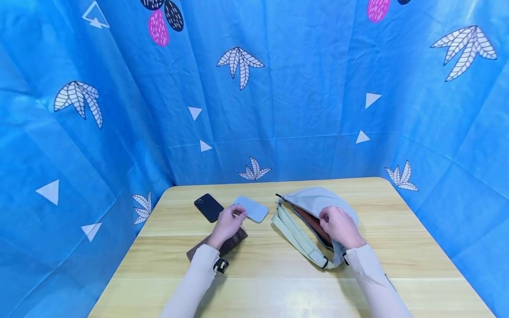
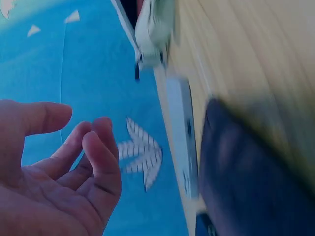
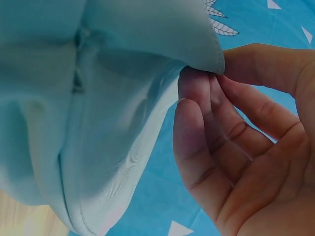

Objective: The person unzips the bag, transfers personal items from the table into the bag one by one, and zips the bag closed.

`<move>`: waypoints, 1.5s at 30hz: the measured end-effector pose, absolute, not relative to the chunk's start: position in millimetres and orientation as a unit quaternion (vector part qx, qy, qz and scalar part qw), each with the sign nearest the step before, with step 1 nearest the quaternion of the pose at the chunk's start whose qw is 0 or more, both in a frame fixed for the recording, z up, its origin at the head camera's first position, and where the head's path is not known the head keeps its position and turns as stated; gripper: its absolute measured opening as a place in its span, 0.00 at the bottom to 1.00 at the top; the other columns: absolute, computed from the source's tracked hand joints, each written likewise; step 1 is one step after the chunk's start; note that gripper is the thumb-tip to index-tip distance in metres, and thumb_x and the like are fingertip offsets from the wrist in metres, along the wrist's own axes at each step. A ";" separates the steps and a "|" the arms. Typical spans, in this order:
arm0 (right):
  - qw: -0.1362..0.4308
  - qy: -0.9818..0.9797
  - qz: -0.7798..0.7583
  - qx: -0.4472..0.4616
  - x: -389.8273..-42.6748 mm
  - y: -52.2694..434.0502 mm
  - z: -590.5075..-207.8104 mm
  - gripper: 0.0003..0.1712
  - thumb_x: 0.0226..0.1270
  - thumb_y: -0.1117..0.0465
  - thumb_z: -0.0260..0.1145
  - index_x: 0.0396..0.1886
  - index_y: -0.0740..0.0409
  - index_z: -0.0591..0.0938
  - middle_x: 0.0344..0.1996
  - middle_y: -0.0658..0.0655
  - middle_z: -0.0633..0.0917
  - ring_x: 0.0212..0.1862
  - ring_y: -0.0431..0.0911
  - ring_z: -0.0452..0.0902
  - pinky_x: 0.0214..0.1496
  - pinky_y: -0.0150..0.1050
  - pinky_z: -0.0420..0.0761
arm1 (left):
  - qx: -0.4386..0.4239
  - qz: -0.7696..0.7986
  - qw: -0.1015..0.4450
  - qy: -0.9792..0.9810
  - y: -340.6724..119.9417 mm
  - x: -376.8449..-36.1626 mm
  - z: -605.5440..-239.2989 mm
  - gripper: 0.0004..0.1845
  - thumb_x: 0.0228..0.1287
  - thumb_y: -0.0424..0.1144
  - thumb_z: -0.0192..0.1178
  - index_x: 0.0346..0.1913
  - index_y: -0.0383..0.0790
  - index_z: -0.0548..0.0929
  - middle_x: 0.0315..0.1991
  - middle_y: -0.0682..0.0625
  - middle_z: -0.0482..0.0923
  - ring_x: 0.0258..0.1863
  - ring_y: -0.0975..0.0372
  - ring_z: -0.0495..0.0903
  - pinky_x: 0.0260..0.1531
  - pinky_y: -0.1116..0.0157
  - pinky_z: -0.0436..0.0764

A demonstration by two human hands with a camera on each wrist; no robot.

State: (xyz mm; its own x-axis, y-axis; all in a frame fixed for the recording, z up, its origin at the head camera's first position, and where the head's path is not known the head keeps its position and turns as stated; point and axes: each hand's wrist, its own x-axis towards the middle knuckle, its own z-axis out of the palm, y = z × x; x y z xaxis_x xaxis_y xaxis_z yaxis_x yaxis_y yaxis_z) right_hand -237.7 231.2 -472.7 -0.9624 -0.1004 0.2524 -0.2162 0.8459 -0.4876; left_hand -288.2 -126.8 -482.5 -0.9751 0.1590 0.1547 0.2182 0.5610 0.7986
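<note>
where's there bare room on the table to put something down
Most room: the table between left sleeve and right sleeve. Another patch lies between the bag and the table's right edge. A narrow lane separates brown pouch from strap. Crowded: black phone, pale phone and pouch, near the left hand.

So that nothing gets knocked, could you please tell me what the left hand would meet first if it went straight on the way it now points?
Probably the pale phone, which lies ahead of the left hand in the head view; the hand looks raised, though, so it might pass above.
</note>
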 end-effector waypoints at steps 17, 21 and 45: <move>0.107 -0.955 0.264 0.080 -235.5 234.2 -467.9 0.08 0.62 0.70 0.64 0.35 0.60 0.89 0.33 0.56 0.90 0.34 0.46 0.82 0.36 0.47 0.84 | -0.054 -0.329 0.083 -0.939 -203.0 -288.8 -492.8 0.17 0.70 0.39 0.62 0.54 0.28 0.83 0.44 0.38 0.85 0.43 0.51 0.83 0.49 0.52 0.82; 0.110 -0.954 0.266 0.081 -235.2 234.3 -467.3 0.09 0.62 0.70 0.64 0.35 0.60 0.89 0.32 0.56 0.90 0.33 0.45 0.82 0.36 0.46 0.84 | -0.044 -0.295 0.057 -0.953 -213.3 -284.5 -497.5 0.23 0.72 0.42 0.61 0.60 0.25 0.79 0.54 0.31 0.81 0.54 0.42 0.80 0.58 0.45 0.79; 0.113 -0.953 0.269 0.084 -236.3 236.9 -468.5 0.09 0.62 0.70 0.64 0.34 0.59 0.89 0.31 0.55 0.90 0.32 0.44 0.80 0.35 0.43 0.82 | -0.027 -0.206 -0.068 -0.976 -221.8 -255.9 -503.3 0.42 0.66 0.56 0.67 0.68 0.23 0.71 0.60 0.28 0.73 0.63 0.34 0.71 0.60 0.39 0.77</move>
State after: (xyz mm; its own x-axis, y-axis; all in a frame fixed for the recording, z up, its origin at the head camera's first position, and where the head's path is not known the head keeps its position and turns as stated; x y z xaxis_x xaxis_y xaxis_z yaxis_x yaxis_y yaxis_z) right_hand -236.3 236.9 -468.5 -0.9605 -0.0983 0.2605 -0.2201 0.8411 -0.4941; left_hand -255.9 -221.8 -503.3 -0.9894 0.0798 -0.1216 0.0239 0.9140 0.4051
